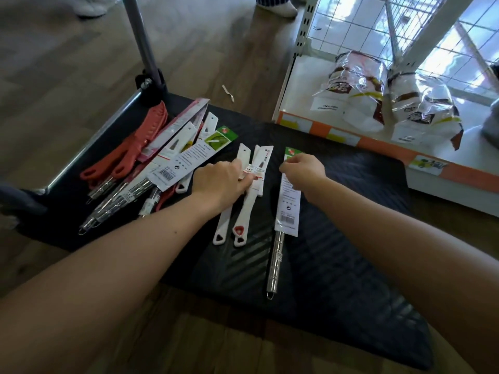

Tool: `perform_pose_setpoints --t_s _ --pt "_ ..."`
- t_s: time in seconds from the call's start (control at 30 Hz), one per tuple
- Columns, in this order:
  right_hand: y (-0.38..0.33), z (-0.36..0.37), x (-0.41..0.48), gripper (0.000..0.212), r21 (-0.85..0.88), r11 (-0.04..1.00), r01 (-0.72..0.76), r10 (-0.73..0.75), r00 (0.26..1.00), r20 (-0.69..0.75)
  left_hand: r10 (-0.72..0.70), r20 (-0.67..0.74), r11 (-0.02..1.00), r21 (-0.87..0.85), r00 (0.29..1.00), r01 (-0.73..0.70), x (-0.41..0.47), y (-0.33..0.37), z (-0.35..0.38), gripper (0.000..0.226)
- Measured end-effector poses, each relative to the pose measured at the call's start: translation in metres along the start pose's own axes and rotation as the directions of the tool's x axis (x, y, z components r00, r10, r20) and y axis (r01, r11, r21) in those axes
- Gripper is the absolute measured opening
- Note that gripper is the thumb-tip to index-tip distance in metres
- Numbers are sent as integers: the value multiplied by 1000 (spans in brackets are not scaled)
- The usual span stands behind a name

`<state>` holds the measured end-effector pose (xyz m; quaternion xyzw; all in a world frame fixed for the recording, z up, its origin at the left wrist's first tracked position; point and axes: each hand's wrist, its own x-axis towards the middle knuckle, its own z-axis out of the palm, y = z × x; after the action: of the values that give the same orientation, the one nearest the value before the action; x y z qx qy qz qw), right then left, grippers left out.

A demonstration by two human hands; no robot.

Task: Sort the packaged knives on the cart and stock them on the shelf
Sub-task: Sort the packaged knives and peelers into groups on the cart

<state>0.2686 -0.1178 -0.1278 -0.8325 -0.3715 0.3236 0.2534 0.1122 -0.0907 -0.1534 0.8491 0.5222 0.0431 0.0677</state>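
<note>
Packaged knives lie on the black cart deck [337, 211]. At the left is a mixed pile [151, 168] of red-handled knives, steel-handled knives in white card sleeves and white-handled ones. In the middle lie two white-handled knives [243, 211] side by side, and my left hand [221, 182] rests on their sleeves with fingers pinching the card. To their right lies a single steel-handled knife [286, 211] in a green-topped sleeve. My right hand [305, 171] pinches the top of that sleeve. The white shelf [310, 85] stands at the right.
The shelf's lowest board, edged with an orange price strip [378, 149], holds two plastic-wrapped bags [378, 98] before a wire grid back. The cart's grey handle post [143, 41] rises at the back left. Another person's feet [278, 6] stand on the wooden floor beyond.
</note>
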Motion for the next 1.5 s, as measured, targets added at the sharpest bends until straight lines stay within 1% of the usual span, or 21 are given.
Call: perform_pose_setpoints --t_s 0.13,0.27,0.33,0.43,0.47,0.53,0.57,0.63,0.77,0.87,0.93,1.0,1.03,1.1,1.17,1.23,1.3,1.37,1.43,1.5 --pt "-23 16 -2 22 -2 997 83 -83 997 4 -36 -72 997 -77 997 30 -4 -23 -10 38" --pt "-40 44 -5 17 72 995 68 -75 993 92 -144 -130 985 -118 981 128 -5 -60 -18 32" --pt "-50 61 -6 12 173 985 16 -40 990 138 -202 -151 973 -141 968 181 -5 -82 -22 29" --pt "-67 82 -5 19 328 940 -89 17 977 214 -270 -170 951 -198 948 235 -3 -110 -28 25" --pt "-72 90 -5 18 376 915 -146 52 967 248 -278 -171 948 -205 945 241 -2 -117 -30 24" --pt "-79 105 -5 12 429 865 -260 128 941 312 -287 -164 946 -203 944 253 1 -130 -32 25" --pt "-80 113 -5 13 430 854 -292 152 932 330 -289 -154 948 -185 945 260 2 -135 -32 27" --pt "-81 127 -4 13 418 857 -301 174 933 316 -294 -127 952 -131 947 278 5 -143 -30 33" --pt "-79 141 -2 19 410 876 -255 159 954 253 -326 -78 944 -79 942 320 11 -151 -24 46" --pt "-76 142 -1 14 433 871 -233 149 964 219 -343 -87 937 -106 935 334 15 -149 -19 42" --pt "-76 142 -1 17 438 871 -222 137 966 219 -352 -86 931 -131 932 340 16 -148 -16 36" --pt "-77 143 -2 19 459 858 -231 137 963 230 -364 -90 921 -180 927 344 16 -147 -17 29" --pt "-78 142 -3 19 489 839 -240 137 962 237 -383 -94 905 -236 919 353 17 -146 -18 28" --pt "-80 142 -6 20 574 781 -245 113 960 256 -442 -95 840 -391 892 375 18 -142 -22 27" --pt "-84 139 -9 22 615 759 -214 54 962 269 -472 -107 789 -494 875 366 17 -135 -23 27" --pt "-87 132 -10 23 628 759 -171 -6 963 269 -460 -124 778 -535 879 331 16 -127 -23 26" --pt "-86 121 -8 22 621 769 -151 -21 965 260 -449 -150 776 -554 881 302 15 -118 -23 23" --pt "-81 106 -6 23 609 780 -145 2 973 230 -447 -168 779 -557 879 290 15 -108 -24 21" --pt "-74 85 -1 23 589 793 -155 57 982 182 -430 -166 777 -569 887 270 15 -96 -24 20" --pt "-66 58 5 15 559 806 -195 124 979 162 -394 -154 778 -581 906 239 13 -79 -23 20"
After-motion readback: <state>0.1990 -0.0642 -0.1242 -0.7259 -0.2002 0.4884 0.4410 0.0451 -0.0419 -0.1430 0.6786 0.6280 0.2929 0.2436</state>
